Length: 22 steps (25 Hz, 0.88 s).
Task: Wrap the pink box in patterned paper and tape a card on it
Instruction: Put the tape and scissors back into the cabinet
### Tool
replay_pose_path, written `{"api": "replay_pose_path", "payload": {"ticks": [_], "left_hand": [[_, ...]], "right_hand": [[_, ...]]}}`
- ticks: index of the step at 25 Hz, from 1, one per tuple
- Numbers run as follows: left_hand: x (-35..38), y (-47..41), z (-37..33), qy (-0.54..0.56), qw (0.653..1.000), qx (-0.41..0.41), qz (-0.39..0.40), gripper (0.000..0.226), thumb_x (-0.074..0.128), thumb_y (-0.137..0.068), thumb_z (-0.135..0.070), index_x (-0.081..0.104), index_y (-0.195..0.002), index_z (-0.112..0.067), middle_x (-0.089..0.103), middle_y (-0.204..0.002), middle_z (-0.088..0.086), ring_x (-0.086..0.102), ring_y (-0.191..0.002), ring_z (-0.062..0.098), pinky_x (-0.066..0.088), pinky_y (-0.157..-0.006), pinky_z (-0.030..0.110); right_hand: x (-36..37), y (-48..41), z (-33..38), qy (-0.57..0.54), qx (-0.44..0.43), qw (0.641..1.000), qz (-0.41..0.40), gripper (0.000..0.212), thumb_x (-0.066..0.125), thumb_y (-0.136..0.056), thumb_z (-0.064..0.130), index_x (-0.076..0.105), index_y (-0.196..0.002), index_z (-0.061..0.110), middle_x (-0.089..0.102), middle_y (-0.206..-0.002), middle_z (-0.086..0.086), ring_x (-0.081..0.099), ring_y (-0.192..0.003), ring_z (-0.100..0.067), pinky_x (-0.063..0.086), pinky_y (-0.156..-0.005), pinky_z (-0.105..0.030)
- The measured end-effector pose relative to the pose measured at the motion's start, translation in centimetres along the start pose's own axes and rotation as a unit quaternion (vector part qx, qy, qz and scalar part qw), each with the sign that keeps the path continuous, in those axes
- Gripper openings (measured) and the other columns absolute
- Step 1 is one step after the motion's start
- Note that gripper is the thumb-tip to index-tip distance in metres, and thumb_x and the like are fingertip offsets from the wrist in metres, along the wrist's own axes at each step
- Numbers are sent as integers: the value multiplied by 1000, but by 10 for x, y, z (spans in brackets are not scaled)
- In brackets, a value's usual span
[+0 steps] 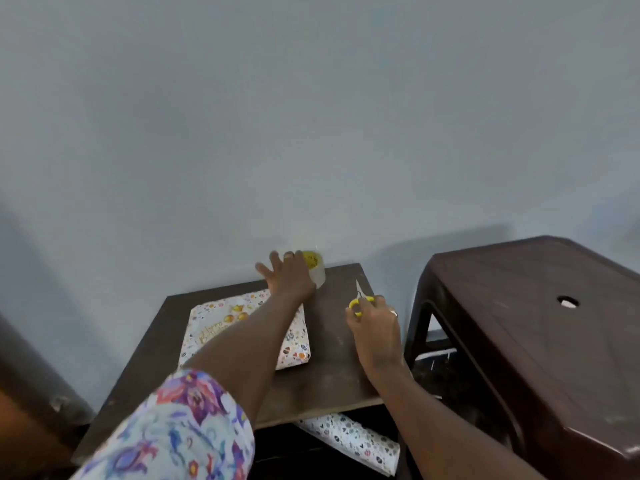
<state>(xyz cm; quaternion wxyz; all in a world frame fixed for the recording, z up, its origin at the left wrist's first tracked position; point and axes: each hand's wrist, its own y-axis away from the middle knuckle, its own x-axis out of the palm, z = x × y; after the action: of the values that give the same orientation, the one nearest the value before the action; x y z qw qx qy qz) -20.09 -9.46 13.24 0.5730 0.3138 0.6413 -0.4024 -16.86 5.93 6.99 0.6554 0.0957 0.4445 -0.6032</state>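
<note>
The box (294, 344), wrapped in white patterned paper, lies flat on the small dark table (332, 372). A card (221, 323) with gold lettering rests on its top; my left forearm crosses over it. My left hand (287, 275) reaches to the table's far edge and holds a roll of clear tape (316, 266) with a yellow core, fingers spread. My right hand (374, 323) is to the right of the box and grips small yellow-handled scissors (360, 299), blades pointing up and away.
A dark brown plastic stool (540, 327) stands close on the right. A roll of the same patterned paper (349, 441) lies on a shelf under the table. A plain grey wall (311, 116) runs right behind the table.
</note>
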Motion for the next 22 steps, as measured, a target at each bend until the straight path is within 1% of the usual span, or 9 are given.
{"api": "replay_pose_path", "payload": {"ticks": [2,4,6,9,12,13,16,19,22], "left_hand": [[6,-21,-4,-48,998,10,26,59,60,-80,-39,40,-131,-18,48,-131,4,18,-134,32,11,-104,59],[11,-29,-9,-80,996,21,20,43,58,-83,-35,49,-122,-18,56,-119,4,21,-131,30,11,-105,59],[12,-29,-12,-99,995,21,5,25,55,-85,-25,57,-110,-19,60,-108,4,24,-128,28,11,-106,59],[11,-16,-14,-115,992,53,-21,16,56,-86,-23,62,-100,-19,60,-99,1,27,-126,25,12,-106,56],[-5,13,-20,-93,989,101,-60,16,57,-83,-27,63,-96,-18,62,-96,0,30,-122,24,15,-103,56],[-16,29,-24,-80,988,114,-74,18,57,-83,-27,63,-96,-17,63,-96,0,30,-121,23,16,-102,56],[-45,95,-37,-29,987,137,-75,25,57,-84,-29,62,-105,-17,61,-103,3,30,-124,24,15,-101,54],[-52,164,-41,-41,974,183,-125,32,68,-68,-36,68,-98,-25,66,-95,-3,40,-115,22,16,-91,46],[-66,232,-39,-47,974,194,-106,36,75,-39,-39,71,-74,-30,64,-62,-9,58,-91,20,24,-79,40]], "right_hand": [[18,-3,-5,-30,26,999,-23,19,66,-81,17,71,-92,2,62,-97,-20,62,-83,-36,52,-72,-35],[30,-5,-10,4,21,999,-25,26,58,-90,20,67,-106,2,58,-109,-20,57,-95,-33,50,-82,-41],[31,-4,-10,21,9,999,-36,26,57,-91,20,66,-108,3,58,-110,-18,57,-96,-32,50,-83,-40],[17,1,-7,27,10,998,-57,17,76,-74,12,71,-87,3,63,-90,-18,62,-76,-32,53,-66,-34],[-14,17,-3,82,-46,995,-36,41,92,-30,-3,68,-63,7,60,-66,-16,59,-49,-30,53,-43,-31],[-24,24,-4,96,-43,994,-16,42,92,-29,-5,68,-62,7,59,-65,-16,59,-50,-30,52,-42,-32],[-65,52,-1,69,-4,996,51,34,87,-50,-2,69,-78,7,61,-80,-16,61,-68,-33,54,-56,-36],[-92,92,-4,116,-15,989,88,40,88,-36,-4,70,-70,7,62,-72,-13,61,-66,-32,51,-51,-34],[-134,132,12,59,63,996,36,16,67,-81,17,68,-91,4,61,-93,-15,60,-84,-31,48,-71,-36]]}}
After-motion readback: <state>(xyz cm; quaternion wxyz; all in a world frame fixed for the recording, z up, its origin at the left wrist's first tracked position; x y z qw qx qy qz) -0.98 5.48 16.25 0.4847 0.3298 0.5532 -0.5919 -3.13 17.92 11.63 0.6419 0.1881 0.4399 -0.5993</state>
